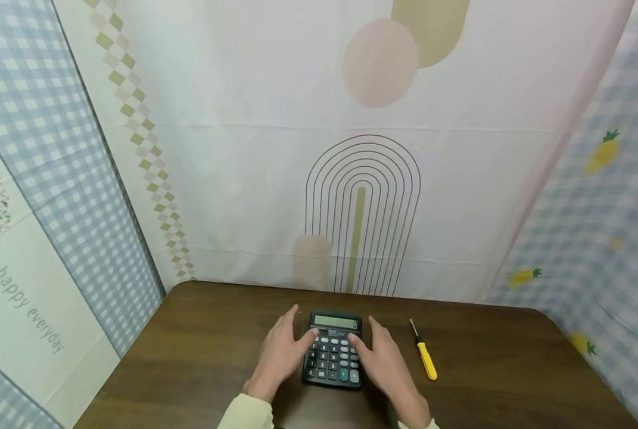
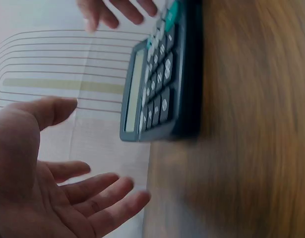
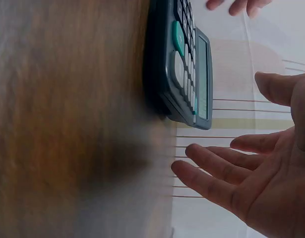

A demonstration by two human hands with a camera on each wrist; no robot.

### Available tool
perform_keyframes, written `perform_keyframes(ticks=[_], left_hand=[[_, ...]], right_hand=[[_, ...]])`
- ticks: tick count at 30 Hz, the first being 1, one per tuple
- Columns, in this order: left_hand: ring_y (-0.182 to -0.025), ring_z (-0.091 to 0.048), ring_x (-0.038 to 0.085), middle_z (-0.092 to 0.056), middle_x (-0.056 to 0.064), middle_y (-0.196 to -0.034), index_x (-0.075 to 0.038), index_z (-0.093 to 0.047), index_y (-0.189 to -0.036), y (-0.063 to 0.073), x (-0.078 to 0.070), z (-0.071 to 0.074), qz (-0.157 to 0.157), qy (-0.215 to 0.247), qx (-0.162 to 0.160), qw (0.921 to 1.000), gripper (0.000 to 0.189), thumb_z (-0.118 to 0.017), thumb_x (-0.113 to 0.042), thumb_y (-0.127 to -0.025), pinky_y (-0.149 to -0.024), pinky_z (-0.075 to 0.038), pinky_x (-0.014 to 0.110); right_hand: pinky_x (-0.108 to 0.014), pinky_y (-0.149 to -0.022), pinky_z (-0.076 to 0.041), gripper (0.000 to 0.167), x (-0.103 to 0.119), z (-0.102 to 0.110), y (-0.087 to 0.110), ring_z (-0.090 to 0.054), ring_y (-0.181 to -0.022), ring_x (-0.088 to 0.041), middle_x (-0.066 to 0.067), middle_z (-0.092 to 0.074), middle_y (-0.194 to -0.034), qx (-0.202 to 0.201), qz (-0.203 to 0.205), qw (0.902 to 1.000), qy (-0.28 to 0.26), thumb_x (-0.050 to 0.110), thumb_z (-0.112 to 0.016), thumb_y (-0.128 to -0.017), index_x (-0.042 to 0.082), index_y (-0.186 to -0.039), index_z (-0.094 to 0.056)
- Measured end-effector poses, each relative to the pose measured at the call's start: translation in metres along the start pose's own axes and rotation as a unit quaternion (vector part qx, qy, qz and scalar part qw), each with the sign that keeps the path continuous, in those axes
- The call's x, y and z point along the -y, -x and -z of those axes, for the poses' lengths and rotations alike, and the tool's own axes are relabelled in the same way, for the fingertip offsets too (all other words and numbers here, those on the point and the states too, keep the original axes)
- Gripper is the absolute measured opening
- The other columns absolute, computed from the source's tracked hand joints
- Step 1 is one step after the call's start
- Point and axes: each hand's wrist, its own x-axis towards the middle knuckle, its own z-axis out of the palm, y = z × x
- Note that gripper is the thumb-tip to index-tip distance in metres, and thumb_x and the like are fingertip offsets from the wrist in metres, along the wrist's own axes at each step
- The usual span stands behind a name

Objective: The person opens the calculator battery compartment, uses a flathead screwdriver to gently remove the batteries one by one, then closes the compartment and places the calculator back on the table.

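A black desk calculator with a grey display and one green key lies on the brown table, its display end away from me. My left hand hovers along its left side, thumb over the upper left keys in the head view. On the other side is my right hand, its thumb overlapping the calculator's right edge. Both wrist views show a gap between the fingers and the calculator. In the right wrist view the fingers are spread and relaxed beside the calculator. Neither hand holds anything.
A screwdriver with a yellow handle lies to the right of my right hand, its tip pointing away. Behind the wooden table hangs a pale patterned cloth. Blue checked cloths hang at both sides.
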Motion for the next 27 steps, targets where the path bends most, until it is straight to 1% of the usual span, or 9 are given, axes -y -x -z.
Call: perform_keyframes(ticks=[2,5,6,8,12,16,20,23,27], left_hand=[[-0.132,-0.057,0.048,-0.052,0.029,-0.153,0.001,-0.048,-0.156,0.002,0.001,-0.003,0.010,0.010,-0.007,0.9999,0.073,-0.074,-0.036,-0.099,-0.107,-0.046,0.065],[-0.127,-0.061,0.047,-0.058,0.030,-0.144,0.005,-0.054,-0.151,0.002,0.002,-0.005,0.017,0.011,-0.018,0.9996,0.068,-0.074,-0.034,-0.099,-0.105,-0.048,0.064],[-0.124,-0.063,0.046,-0.061,0.030,-0.141,0.006,-0.055,-0.149,0.001,0.002,-0.006,0.020,0.010,-0.019,0.9996,0.067,-0.074,-0.034,-0.099,-0.104,-0.049,0.063],[-0.127,-0.061,0.047,-0.066,0.027,-0.133,0.007,-0.057,-0.146,0.000,0.003,-0.008,0.029,0.008,-0.015,0.9994,0.066,-0.074,-0.035,-0.099,-0.104,-0.049,0.063],[-0.121,-0.065,0.043,-0.071,0.024,-0.125,0.008,-0.056,-0.146,-0.003,0.003,-0.011,0.055,0.021,0.008,0.9982,0.067,-0.073,-0.037,-0.099,-0.100,-0.052,0.061],[-0.115,-0.068,0.038,-0.072,0.022,-0.122,0.008,-0.057,-0.145,-0.006,0.002,-0.013,0.075,0.048,0.032,0.9955,0.063,-0.071,-0.035,-0.101,-0.097,-0.055,0.058],[-0.096,-0.069,0.027,-0.073,0.019,-0.117,0.008,-0.062,-0.139,-0.009,0.002,-0.014,0.082,0.092,0.051,0.9911,0.052,-0.069,-0.028,-0.103,-0.078,-0.061,0.046],[-0.083,-0.068,0.021,-0.073,0.017,-0.114,0.009,-0.063,-0.137,-0.008,0.006,-0.015,0.092,0.122,0.061,0.9863,0.045,-0.067,-0.020,-0.103,-0.062,-0.059,0.037],[-0.074,-0.065,0.017,-0.072,0.013,-0.101,0.011,-0.064,-0.136,-0.007,0.010,-0.014,0.097,0.141,0.068,0.9828,0.040,-0.063,-0.010,-0.101,-0.056,-0.058,0.033]], right_hand=[[-0.070,-0.109,-0.041,0.079,-0.002,-0.002,-0.001,-0.050,-0.137,-0.053,-0.039,-0.039,-0.157,0.003,-0.009,0.9999,-0.009,0.040,-0.066,-0.106,-0.010,-0.159,-0.036],[-0.064,-0.102,-0.050,0.066,-0.004,-0.006,-0.003,-0.061,-0.125,-0.047,-0.037,-0.052,-0.147,-0.007,-0.020,0.9994,-0.026,0.029,-0.066,-0.106,-0.012,-0.153,-0.044],[-0.060,-0.097,-0.054,0.061,-0.005,-0.007,-0.004,-0.065,-0.120,-0.044,-0.035,-0.057,-0.142,-0.013,-0.027,0.9989,-0.036,0.024,-0.065,-0.106,-0.012,-0.150,-0.046],[-0.053,-0.086,-0.059,0.053,-0.006,-0.009,-0.005,-0.067,-0.110,-0.039,-0.032,-0.064,-0.131,-0.022,-0.046,0.9969,-0.060,0.017,-0.062,-0.104,-0.013,-0.146,-0.050],[-0.040,-0.066,-0.061,0.048,-0.010,-0.013,-0.005,-0.069,-0.097,-0.031,-0.029,-0.068,-0.122,-0.027,-0.079,0.9912,-0.103,0.013,-0.058,-0.102,-0.014,-0.141,-0.054],[-0.038,-0.064,-0.062,0.045,-0.012,-0.015,-0.006,-0.068,-0.094,-0.029,-0.027,-0.068,-0.119,-0.021,-0.090,0.9886,-0.119,0.014,-0.058,-0.103,-0.013,-0.140,-0.057],[-0.037,-0.063,-0.062,0.042,-0.013,-0.016,-0.008,-0.067,-0.093,-0.028,-0.025,-0.068,-0.118,-0.019,-0.088,0.9878,-0.127,0.013,-0.058,-0.104,-0.012,-0.138,-0.059],[-0.037,-0.062,-0.062,0.040,-0.015,-0.016,-0.008,-0.066,-0.091,-0.027,-0.025,-0.068,-0.118,-0.012,-0.086,0.9883,-0.125,0.011,-0.058,-0.104,-0.012,-0.137,-0.061],[-0.036,-0.061,-0.061,0.038,-0.020,-0.017,-0.008,-0.065,-0.086,-0.023,-0.023,-0.069,-0.114,-0.005,-0.084,0.9860,-0.143,0.008,-0.057,-0.103,-0.013,-0.135,-0.062]])
